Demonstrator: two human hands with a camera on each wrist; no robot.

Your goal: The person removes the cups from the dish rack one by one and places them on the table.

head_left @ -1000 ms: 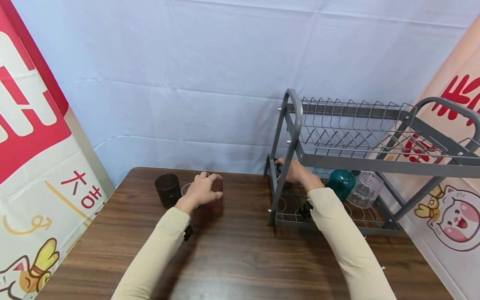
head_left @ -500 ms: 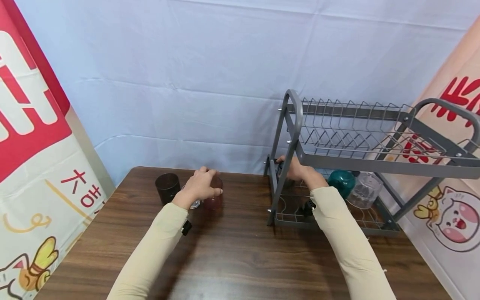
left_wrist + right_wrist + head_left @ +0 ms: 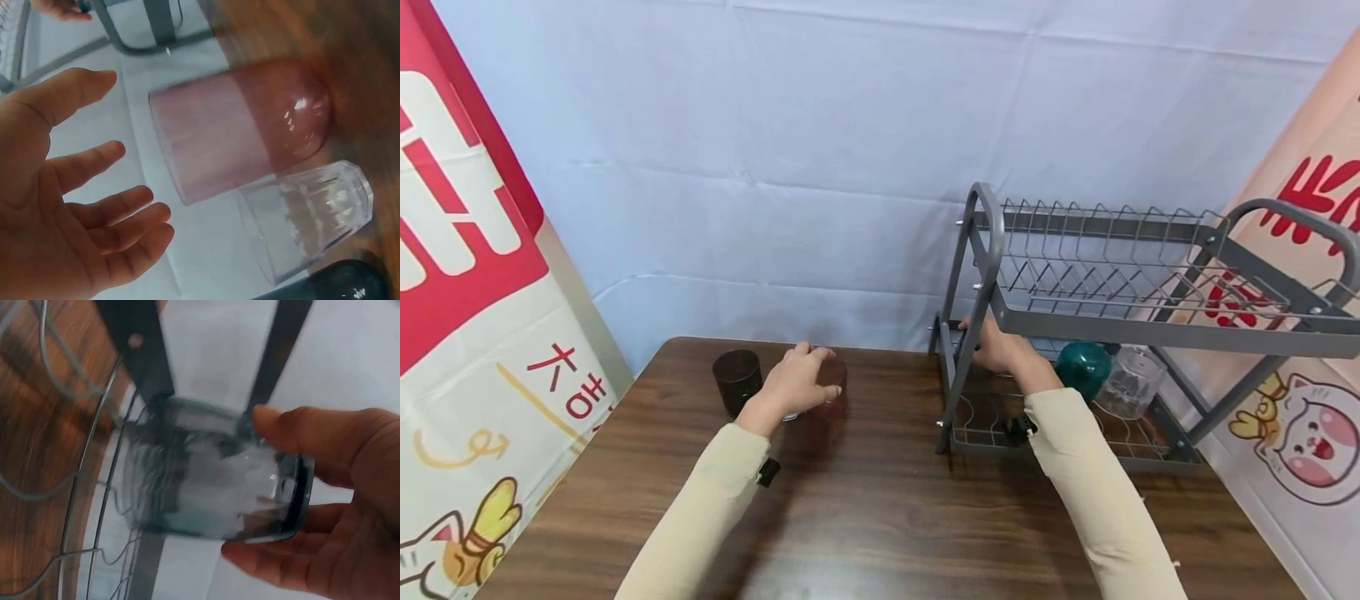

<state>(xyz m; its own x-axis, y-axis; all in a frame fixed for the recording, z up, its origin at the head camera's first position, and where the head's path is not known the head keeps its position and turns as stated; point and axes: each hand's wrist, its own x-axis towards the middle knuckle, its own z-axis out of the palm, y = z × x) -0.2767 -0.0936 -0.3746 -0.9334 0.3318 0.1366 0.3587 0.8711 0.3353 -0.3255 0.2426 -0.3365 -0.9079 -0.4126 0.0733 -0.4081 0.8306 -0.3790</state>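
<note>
My left hand [image 3: 793, 383] hovers by a pink drinking glass [image 3: 231, 131], fingers loosely spread and apart from it in the left wrist view. Beside the pink glass stands a clear faceted glass [image 3: 306, 219], mostly covered by the hand in the head view. A dark glass [image 3: 736, 379] is left of them. Inside the left end of the rack's lower tier, my right hand [image 3: 996, 346] holds a bluish clear glass [image 3: 206, 481]. Thumb and fingers pinch it near its thick base, and its other end is at the wires. The rack post partly hides this hand in the head view.
A grey two-tier dish rack [image 3: 1150, 331] stands at the right of the wooden table [image 3: 865, 517]. On its lower tier sit a green glass [image 3: 1082, 371] and a clear cup [image 3: 1133, 385]. The upper tier has wire plate slots above my right hand.
My left hand has shifted slightly left over the glasses, still apart from the pink one. My right hand has moved a little to the right within the lower tier.
</note>
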